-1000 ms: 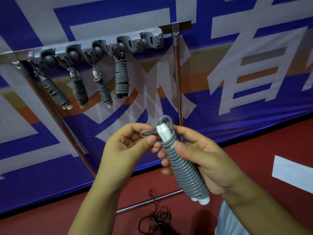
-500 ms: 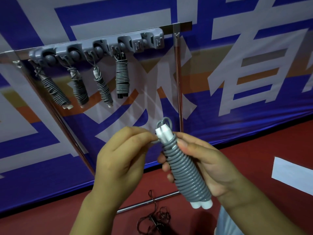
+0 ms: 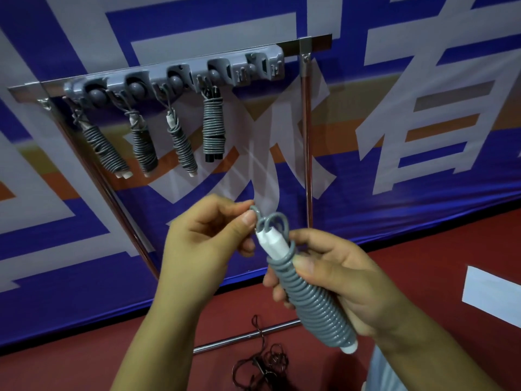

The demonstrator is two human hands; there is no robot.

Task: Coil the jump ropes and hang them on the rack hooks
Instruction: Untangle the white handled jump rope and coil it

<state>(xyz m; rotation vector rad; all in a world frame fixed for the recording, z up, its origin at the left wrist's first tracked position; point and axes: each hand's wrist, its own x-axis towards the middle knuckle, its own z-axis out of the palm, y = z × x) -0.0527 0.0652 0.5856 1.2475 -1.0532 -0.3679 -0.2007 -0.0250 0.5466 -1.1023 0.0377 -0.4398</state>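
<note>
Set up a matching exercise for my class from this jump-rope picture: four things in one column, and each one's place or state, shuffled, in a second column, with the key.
Things
1. left hand
2. right hand
3. rope with black handles
4. dark loose rope

Places or states
A. lies tangled on the red floor
B. grips the coiled grey rope round its middle
C. hangs on the grey hook rack, rightmost of the four hung there
D. pinches the rope loop above the white handle tips

Pairs: 1-D, 2-B, 3-C, 4-A

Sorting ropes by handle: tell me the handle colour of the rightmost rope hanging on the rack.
Black, unlike the white-handled others; the rightmost rope shows best in the head view.
</note>
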